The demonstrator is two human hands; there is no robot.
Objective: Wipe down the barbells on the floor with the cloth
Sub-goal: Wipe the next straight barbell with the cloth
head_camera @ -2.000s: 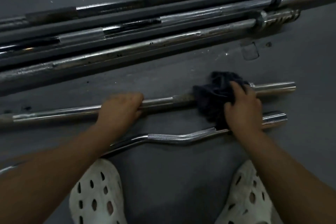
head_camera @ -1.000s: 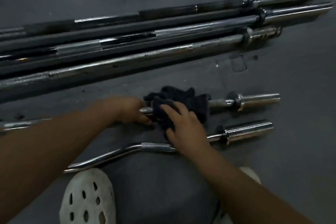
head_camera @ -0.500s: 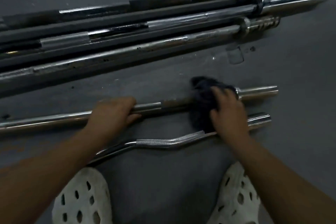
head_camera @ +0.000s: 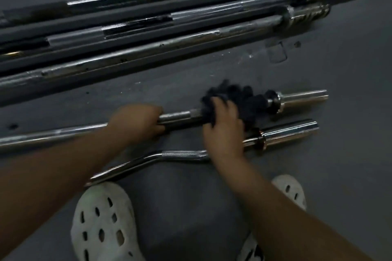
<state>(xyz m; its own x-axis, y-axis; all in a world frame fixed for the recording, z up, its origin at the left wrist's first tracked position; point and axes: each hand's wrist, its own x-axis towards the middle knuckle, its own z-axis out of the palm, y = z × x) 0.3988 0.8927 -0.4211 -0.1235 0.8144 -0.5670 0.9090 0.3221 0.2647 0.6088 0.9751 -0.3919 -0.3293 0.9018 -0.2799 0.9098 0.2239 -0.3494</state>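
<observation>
Head camera looks steeply down, close over the floor (head_camera: 318, 176).

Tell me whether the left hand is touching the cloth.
Apart. The head view shows a bare stretch of the straight bar between the left hand and the cloth.

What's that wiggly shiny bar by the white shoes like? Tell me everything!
The wiggly bar looks like shiny chrome metal. Its thin shaft bends in waves, with a rough grip patch, then a collar and a thicker smooth sleeve at the right end. It lies flat on the dark floor, beside the straight bar, just beyond the white shoe. The right hand crosses over it, hiding part.
</observation>
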